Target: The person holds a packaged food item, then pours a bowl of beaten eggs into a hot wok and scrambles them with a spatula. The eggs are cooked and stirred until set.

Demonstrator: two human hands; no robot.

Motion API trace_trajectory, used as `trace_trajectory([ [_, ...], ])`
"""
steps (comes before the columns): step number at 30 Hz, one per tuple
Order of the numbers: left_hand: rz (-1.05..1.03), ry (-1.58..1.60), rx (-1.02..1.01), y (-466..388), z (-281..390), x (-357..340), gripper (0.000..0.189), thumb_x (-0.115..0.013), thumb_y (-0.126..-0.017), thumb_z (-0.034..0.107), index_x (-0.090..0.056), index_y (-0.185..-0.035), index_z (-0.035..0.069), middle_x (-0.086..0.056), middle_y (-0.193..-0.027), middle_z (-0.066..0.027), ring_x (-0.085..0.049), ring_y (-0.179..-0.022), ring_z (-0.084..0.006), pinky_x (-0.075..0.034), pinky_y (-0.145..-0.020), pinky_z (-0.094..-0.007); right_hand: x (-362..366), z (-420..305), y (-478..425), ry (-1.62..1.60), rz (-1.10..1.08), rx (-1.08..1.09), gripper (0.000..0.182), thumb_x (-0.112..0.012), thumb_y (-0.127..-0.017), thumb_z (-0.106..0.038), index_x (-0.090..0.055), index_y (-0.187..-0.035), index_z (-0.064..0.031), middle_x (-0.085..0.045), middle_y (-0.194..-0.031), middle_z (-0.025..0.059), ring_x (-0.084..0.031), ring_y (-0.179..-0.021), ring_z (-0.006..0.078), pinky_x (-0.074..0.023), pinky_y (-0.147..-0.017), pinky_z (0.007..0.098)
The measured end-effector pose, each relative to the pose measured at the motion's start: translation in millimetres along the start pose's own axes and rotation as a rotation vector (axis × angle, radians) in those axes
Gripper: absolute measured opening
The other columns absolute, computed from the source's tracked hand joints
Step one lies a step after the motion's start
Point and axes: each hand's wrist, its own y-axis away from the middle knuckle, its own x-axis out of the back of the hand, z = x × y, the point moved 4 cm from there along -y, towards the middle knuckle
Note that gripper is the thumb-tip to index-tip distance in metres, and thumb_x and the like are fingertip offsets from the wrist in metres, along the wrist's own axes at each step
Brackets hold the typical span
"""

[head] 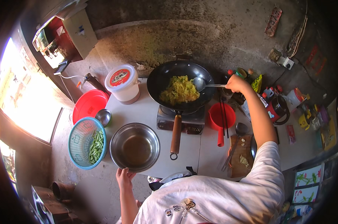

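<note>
My right hand (235, 83) is closed on the handle of a metal spoon (199, 84), whose bowl rests at the right side of the yellow-green food (180, 90) in a black wok (163, 72). The wok sits on a portable stove (181, 123), its wooden handle (176, 134) pointing towards me. Low on the left, my left hand (125, 178) touches the near rim of a steel basin (155, 151) holding some brownish liquid; whether its fingers grip the rim is hard to tell.
A lidded white bucket (124, 95) stands behind the basin. Cut green beans (96, 147) lie in a blue basket (76, 145). Right of the stove are a red plastic ladle (230, 113) with chopsticks across it, and a cutting board (237, 170) with garlic. Bottles and a red kettle (274, 112) stand further right.
</note>
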Motion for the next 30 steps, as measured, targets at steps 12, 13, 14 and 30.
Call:
trace_trajectory([
  [12,0.045,0.028,-0.101,-18.2,34.8,-3.3,0.017,-0.051,-0.08,0.006,-0.048,-0.097,0.005,-0.06,-0.076,-0.0065,-0.062,-0.063,-0.0174,-0.054,-0.059,-0.0318,-106.9,-18.6,-9.6,-0.818,-0.353,-0.225,0.016,-0.059,-0.078,-0.02,-0.056,-0.071,-0.0054,-0.047,-0.052,0.0,-0.033,-0.034,0.0052,-0.0203,-0.032,0.0213],
  [13,0.038,0.027,-0.107,-19.1,37.5,-4.9,0.018,-0.051,-0.08,0.006,-0.048,-0.097,0.005,-0.061,-0.077,-0.0066,-0.062,-0.063,-0.0171,-0.054,-0.059,-0.0316,-109.8,-18.9,-8.8,-0.88,-0.388,-0.251,0.016,-0.059,-0.078,-0.02,-0.056,-0.073,-0.0053,-0.046,-0.052,-0.0004,-0.032,-0.034,0.0046,-0.0196,-0.032,0.0208],
  [14,0.031,0.026,-0.113,-20.3,40.2,-6.7,0.018,-0.051,-0.08,0.005,-0.049,-0.098,0.005,-0.061,-0.079,-0.0068,-0.062,-0.064,-0.0167,-0.054,-0.058,-0.0314,-112.5,-18.8,-7.8,-0.941,-0.423,-0.278,0.016,-0.059,-0.078,-0.02,-0.056,-0.075,-0.0053,-0.045,-0.053,-0.0009,-0.031,-0.035,0.004,-0.019,-0.033,0.0204],
  [30,-0.164,-0.204,-0.393,-82.0,149.1,-133.8,0.025,-0.052,-0.078,0.01,-0.051,-0.102,0.001,-0.056,-0.079,-0.0052,-0.057,-0.06,-0.0125,-0.052,-0.057,-0.0266,-49.9,-1.2,46.2,-1.202,-0.313,-0.132,0.016,-0.057,-0.081,-0.017,-0.058,-0.083,-0.0007,-0.044,-0.053,0.0012,-0.029,-0.036,0.003,-0.018,-0.032,0.0179],
])
